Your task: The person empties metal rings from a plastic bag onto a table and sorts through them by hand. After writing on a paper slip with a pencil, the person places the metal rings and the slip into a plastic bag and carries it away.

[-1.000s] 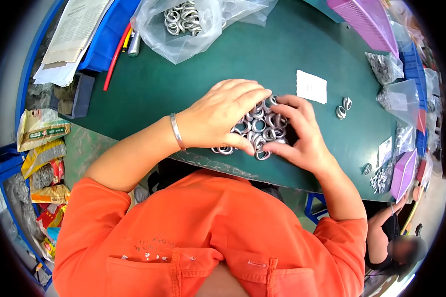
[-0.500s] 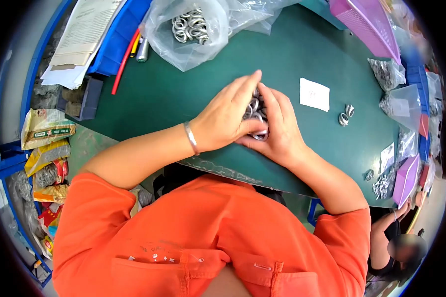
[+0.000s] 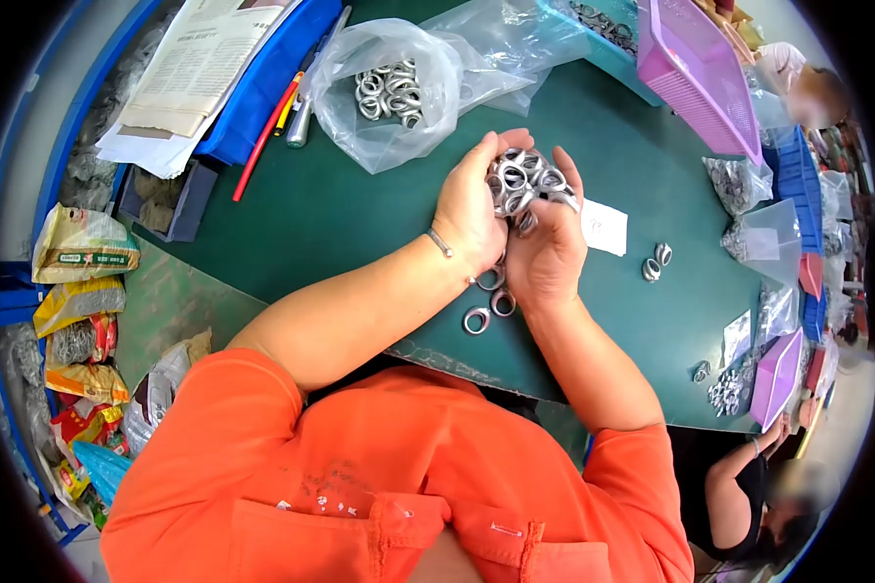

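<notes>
My left hand [image 3: 468, 209] and my right hand [image 3: 546, 260] are cupped together, palms up, above the near part of the green table [image 3: 360, 228]. A heap of silver metal rings [image 3: 525, 183] fills the hollow between them, and both hands hold it. Below my wrists a few loose rings [image 3: 476, 320] lie by the table's front edge. An open clear plastic bag [image 3: 335, 131] with more rings inside stands beyond my hands. Just right of my right hand is a white paper slip [image 3: 606, 229], and two rings [image 3: 656, 262] sit farther right.
Pens and a red stick [image 3: 264, 143] lie beside a blue tray [image 3: 238, 121] at the left. Purple basket [image 3: 700, 83] and teal basket [image 3: 608, 58] stand at the far right. Small metal parts [image 3: 727, 392] lie near a second person [image 3: 739, 486].
My hands have opened from closed around the rings into an upturned cup and moved slightly away from me. Several rings now lie on the table below my wrists. The view has shifted.
</notes>
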Demonstrator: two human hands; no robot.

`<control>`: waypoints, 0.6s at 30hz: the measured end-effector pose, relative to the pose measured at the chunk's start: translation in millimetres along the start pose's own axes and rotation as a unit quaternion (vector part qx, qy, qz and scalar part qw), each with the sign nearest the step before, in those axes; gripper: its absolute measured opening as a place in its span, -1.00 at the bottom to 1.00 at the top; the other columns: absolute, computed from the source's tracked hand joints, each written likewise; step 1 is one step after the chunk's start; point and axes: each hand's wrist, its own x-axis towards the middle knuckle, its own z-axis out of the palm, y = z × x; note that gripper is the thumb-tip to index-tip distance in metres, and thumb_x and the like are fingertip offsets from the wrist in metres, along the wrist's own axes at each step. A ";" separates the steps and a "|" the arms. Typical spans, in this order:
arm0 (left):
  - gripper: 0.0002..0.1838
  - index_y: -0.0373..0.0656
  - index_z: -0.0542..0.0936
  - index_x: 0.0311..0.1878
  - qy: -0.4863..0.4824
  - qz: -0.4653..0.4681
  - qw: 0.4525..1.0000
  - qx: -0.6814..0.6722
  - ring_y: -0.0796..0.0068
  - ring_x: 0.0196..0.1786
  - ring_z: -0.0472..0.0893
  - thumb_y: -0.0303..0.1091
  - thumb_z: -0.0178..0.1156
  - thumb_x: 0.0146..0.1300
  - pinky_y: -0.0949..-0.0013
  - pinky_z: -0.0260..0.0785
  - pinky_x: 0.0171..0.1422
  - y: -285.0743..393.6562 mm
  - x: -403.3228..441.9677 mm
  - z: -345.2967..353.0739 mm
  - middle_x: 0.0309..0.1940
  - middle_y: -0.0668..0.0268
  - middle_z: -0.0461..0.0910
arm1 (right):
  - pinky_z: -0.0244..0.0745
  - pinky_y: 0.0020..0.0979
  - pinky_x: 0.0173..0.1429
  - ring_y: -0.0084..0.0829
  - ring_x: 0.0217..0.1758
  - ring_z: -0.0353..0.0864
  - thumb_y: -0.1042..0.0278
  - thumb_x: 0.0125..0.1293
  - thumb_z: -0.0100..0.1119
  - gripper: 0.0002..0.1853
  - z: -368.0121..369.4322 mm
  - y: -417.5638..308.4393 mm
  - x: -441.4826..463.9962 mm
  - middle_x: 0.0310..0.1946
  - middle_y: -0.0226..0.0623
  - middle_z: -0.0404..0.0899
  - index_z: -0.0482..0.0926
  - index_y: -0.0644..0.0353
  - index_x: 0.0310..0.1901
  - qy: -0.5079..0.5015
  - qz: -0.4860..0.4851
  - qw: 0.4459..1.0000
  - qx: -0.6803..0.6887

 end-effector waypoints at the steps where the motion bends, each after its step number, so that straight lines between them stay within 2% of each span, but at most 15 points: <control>1: -0.59 -0.28 0.48 0.05 -0.003 -0.001 1.000 -0.002 0.34 0.02 0.52 -0.17 -0.25 0.47 0.27 0.37 0.19 -0.8 0.6 1.4 -0.01 0.19 0.50 | 0.39 -0.31 0.19 -0.27 0.09 0.43 0.45 0.12 -0.02 -0.39 1.5 -0.3 2.0 0.08 -0.14 0.34 0.16 0.23 0.27 -0.001 0.002 0.999 0.041; 2: -0.60 -0.27 0.48 0.05 -0.004 0.008 1.000 -0.003 0.34 0.01 0.52 -0.18 -0.23 0.46 0.27 0.37 0.19 -1.3 0.6 2.0 -0.02 0.20 0.51 | 0.40 -0.28 0.18 -0.28 0.06 0.45 0.31 0.23 -0.04 -0.48 7.0 -3.0 3.9 0.05 -0.19 0.39 0.22 0.22 0.24 0.022 0.011 0.998 0.053; 4: -0.62 -0.25 0.49 0.05 -0.028 0.048 0.998 0.034 0.37 -0.02 0.53 -0.20 -0.18 0.44 0.31 0.38 0.15 -6.4 5.1 -3.0 -0.04 0.21 0.51 | 0.40 -0.27 0.17 -0.30 0.04 0.47 0.27 0.28 -0.07 -0.53 12.5 -6.7 7.6 0.01 -0.23 0.43 0.28 0.22 0.21 0.029 0.037 0.995 0.085; 5: -0.59 -0.26 0.48 0.11 -0.036 0.120 0.972 0.200 0.26 0.14 0.47 -0.18 -0.17 0.45 0.26 0.28 0.26 -6.9 -1.4 1.5 0.06 0.14 0.49 | 0.40 -0.26 0.16 -0.31 0.02 0.49 0.24 0.32 -0.09 -0.57 14.4 -6.7 9.9 -0.02 -0.26 0.47 0.34 0.21 0.18 0.038 0.064 0.990 0.118; 6: -0.57 -0.27 0.47 0.14 -0.067 0.252 0.894 0.364 0.22 0.23 0.39 -0.16 -0.18 0.46 0.23 0.19 0.32 -10.0 2.0 -3.4 0.12 0.10 0.46 | 0.40 -0.22 0.15 -0.30 -0.02 0.51 0.22 0.35 -0.13 -0.64 16.0 -4.7 14.2 -0.09 -0.29 0.54 0.44 0.20 0.08 0.060 0.054 0.988 0.130; 7: -0.55 -0.27 0.45 0.17 -0.094 0.371 0.771 0.509 0.18 0.33 0.31 -0.14 -0.19 0.46 0.20 0.11 0.38 -13.3 4.9 -8.7 0.19 0.06 0.42 | 0.40 -0.22 0.15 -0.30 -0.02 0.51 0.22 0.35 -0.13 -0.64 15.3 -5.4 16.6 -0.09 -0.29 0.54 0.44 0.20 0.08 0.060 0.054 0.988 0.130; 8: -0.56 -0.29 0.45 0.15 -0.104 0.389 0.727 0.556 -0.04 0.39 0.19 -0.15 -0.17 0.44 0.06 -0.07 0.43 -9.3 0.4 -3.3 0.25 -0.02 0.34 | 0.40 -0.21 0.15 -0.28 -0.02 0.52 0.20 0.35 -0.13 -0.64 12.9 -7.7 18.6 -0.09 -0.27 0.54 0.46 0.19 0.06 0.029 0.084 0.983 0.162; 10: -0.55 -0.29 0.44 0.16 -0.113 0.386 0.749 0.526 -0.04 0.38 0.19 -0.15 -0.17 0.44 0.04 -0.08 0.43 -4.4 -1.2 4.2 0.26 -0.02 0.34 | 0.38 -0.15 0.17 -0.21 0.00 0.51 0.13 0.33 -0.14 -0.63 3.8 -9.6 26.7 -0.08 -0.19 0.54 0.48 0.20 -0.01 0.004 0.135 0.957 0.257; 11: -0.55 -0.29 0.42 0.18 -0.123 0.384 0.769 0.496 -0.04 0.38 0.20 -0.15 -0.18 0.44 0.03 -0.10 0.43 -3.5 -1.4 6.3 0.26 -0.01 0.33 | 0.38 -0.15 0.17 -0.21 0.00 0.51 0.13 0.33 -0.14 -0.63 4.4 -10.5 27.2 -0.08 -0.19 0.54 0.48 0.20 -0.01 0.004 0.134 0.957 0.256; 12: -0.51 -0.34 0.35 0.24 -0.118 0.385 0.807 0.432 0.27 0.38 0.23 -0.13 -0.22 0.48 0.28 -0.03 0.45 -1.9 -1.2 7.8 0.27 0.08 0.33 | 0.37 -0.11 0.18 -0.18 0.01 0.50 0.13 0.31 -0.13 -0.63 6.2 -12.0 29.3 -0.07 -0.17 0.54 0.48 0.18 -0.01 0.014 0.134 0.953 0.273; 14: -0.52 -0.36 0.27 0.28 -0.045 0.334 0.891 0.305 0.34 0.38 0.19 -0.19 -0.19 0.47 0.33 -0.10 0.47 0.4 -14.3 15.7 0.28 0.09 0.28 | 0.32 0.03 0.21 -0.08 0.07 0.46 0.11 0.27 -0.09 -0.63 13.1 -16.2 28.3 -0.05 -0.13 0.53 0.49 0.11 0.00 0.018 0.157 0.933 0.322; 16: -0.52 -0.39 0.23 0.29 0.019 0.259 0.951 0.166 0.33 0.40 0.16 -0.23 -0.22 0.47 0.30 -0.08 0.48 5.9 -24.4 22.3 0.30 0.07 0.23 | 0.29 0.08 0.24 -0.06 0.09 0.44 0.11 0.22 -0.02 -0.63 14.1 -15.9 29.4 -0.02 -0.13 0.51 0.49 0.06 0.01 0.013 0.148 0.928 0.343; 18: -0.48 -0.35 0.24 0.27 0.022 0.165 0.985 0.052 0.28 0.37 0.21 -0.13 -0.23 0.45 0.27 -0.02 0.45 8.3 -25.1 15.2 0.29 0.08 0.24 | 0.32 0.08 0.24 -0.07 0.10 0.44 0.09 0.20 0.03 -0.61 19.9 -16.5 25.0 -0.02 -0.15 0.51 0.47 0.03 0.04 0.004 0.122 0.942 0.314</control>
